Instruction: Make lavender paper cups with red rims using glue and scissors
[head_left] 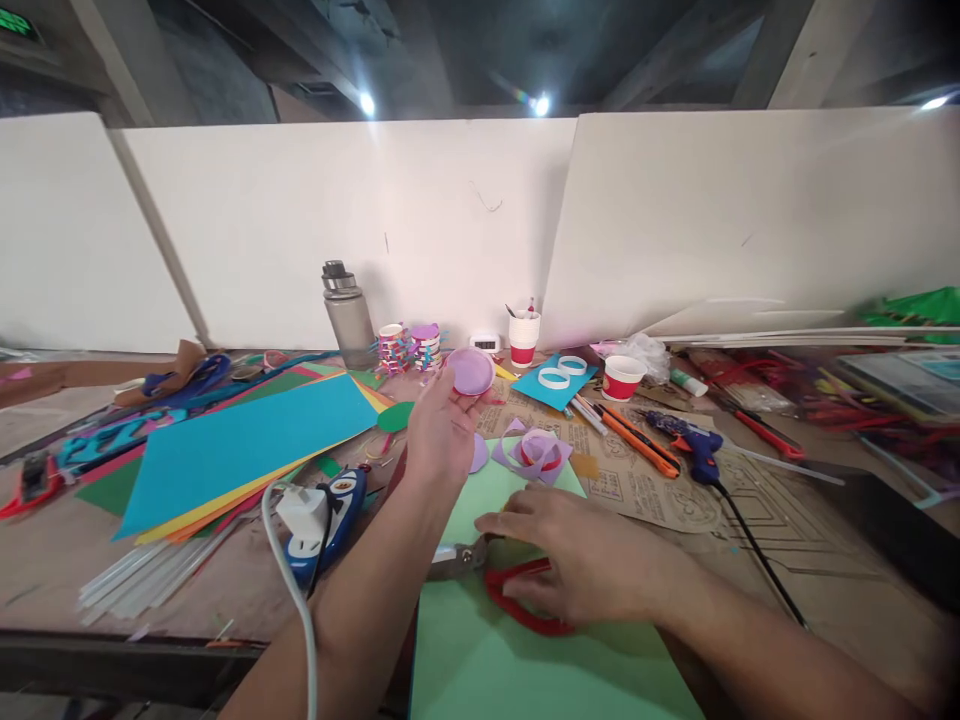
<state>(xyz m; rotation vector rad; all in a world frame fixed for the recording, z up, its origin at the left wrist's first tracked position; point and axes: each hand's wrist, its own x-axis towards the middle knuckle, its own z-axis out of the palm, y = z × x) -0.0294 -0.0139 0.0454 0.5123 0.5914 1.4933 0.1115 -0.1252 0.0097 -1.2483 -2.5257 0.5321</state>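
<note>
My left hand (444, 430) is raised over the table and grips a round purple piece with a raised rim (471, 371) between thumb and fingers. Below, my right hand (551, 545) bends over red-handled scissors (525, 612), with the thumb at one handle loop. The other loop is hidden beneath my fingers, and the blades point left. Light green paper (540, 665) lies under the scissors. Beyond my right hand are purple paper offcuts with round holes (516, 455). A small purple paper disc (478, 453) lies beside my left wrist.
Blue paper sheets (247, 455) and a blue power strip (349, 515) lie left. A bottle (349, 315), decorated cups (426, 348) and stacked paper cups (524, 338) stand at the back. Right are a paper cup (622, 378), an orange cutter (641, 440) and a glue gun (701, 450).
</note>
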